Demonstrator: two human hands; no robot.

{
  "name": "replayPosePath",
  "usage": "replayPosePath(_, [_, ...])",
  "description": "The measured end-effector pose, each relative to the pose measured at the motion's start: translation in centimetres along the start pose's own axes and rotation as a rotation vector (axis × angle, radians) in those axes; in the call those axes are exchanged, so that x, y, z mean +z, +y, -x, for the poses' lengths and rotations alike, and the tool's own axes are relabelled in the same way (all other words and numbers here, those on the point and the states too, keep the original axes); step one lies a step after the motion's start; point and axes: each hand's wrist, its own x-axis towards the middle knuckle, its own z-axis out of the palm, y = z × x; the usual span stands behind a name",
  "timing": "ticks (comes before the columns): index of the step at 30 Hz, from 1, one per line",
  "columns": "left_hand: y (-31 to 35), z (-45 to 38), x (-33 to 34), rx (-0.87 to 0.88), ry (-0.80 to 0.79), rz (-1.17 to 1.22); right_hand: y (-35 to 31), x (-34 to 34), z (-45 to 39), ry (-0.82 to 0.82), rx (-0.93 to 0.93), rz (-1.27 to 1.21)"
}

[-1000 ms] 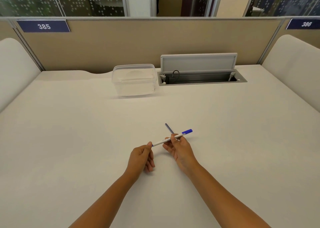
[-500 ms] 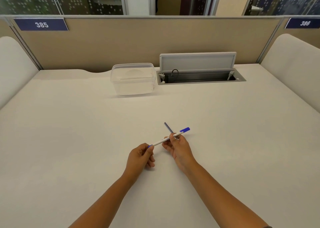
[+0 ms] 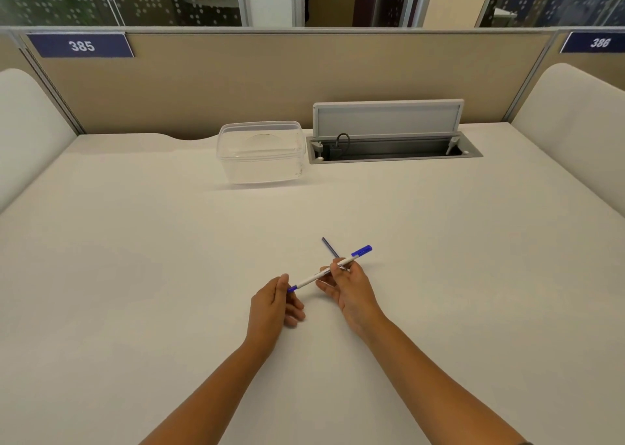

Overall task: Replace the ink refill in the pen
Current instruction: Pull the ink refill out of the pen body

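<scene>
A white pen (image 3: 318, 275) with a blue cap at its far right end and a blue tip piece at its near left end is held slantwise just above the desk. My right hand (image 3: 350, 292) pinches its barrel near the middle. My left hand (image 3: 275, 304) has thumb and fingers closed on the blue left end. A thin dark blue refill (image 3: 329, 247) sticks out behind the pen, up and to the left from my right fingers; its lower end is hidden by them.
A clear plastic container (image 3: 260, 152) stands at the back of the white desk (image 3: 135, 258). Right of it is an open cable hatch (image 3: 389, 133) with its lid raised. A beige partition closes the far edge.
Both hands and the pen have stayed almost in place; the view shifted slightly. My left fingers have stayed at the pen's blue left end.
</scene>
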Motion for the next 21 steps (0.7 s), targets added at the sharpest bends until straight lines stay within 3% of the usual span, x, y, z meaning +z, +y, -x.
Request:
replayPosePath(4, [-0.36, -0.15, -0.43, 0.049, -0.024, -0.093, -0.02, 0.11, -0.03, 0.01, 0.003, -0.005])
replayPosePath(11, [-0.46, 0.05, -0.47, 0.048, -0.048, -0.045, -0.06, 0.13, 0.06, 0.005, 0.012, -0.025])
replayPosePath(16, [-0.22, -0.44, -0.49, 0.055, -0.055, -0.183, -0.12, 0.19, 0.07, 0.02, 0.017, -0.034])
replayPosePath(21, [-0.78, 0.12, -0.4, 0.092, -0.037, -0.121, -0.08, 0.31, 0.17, -0.001, 0.011, -0.037])
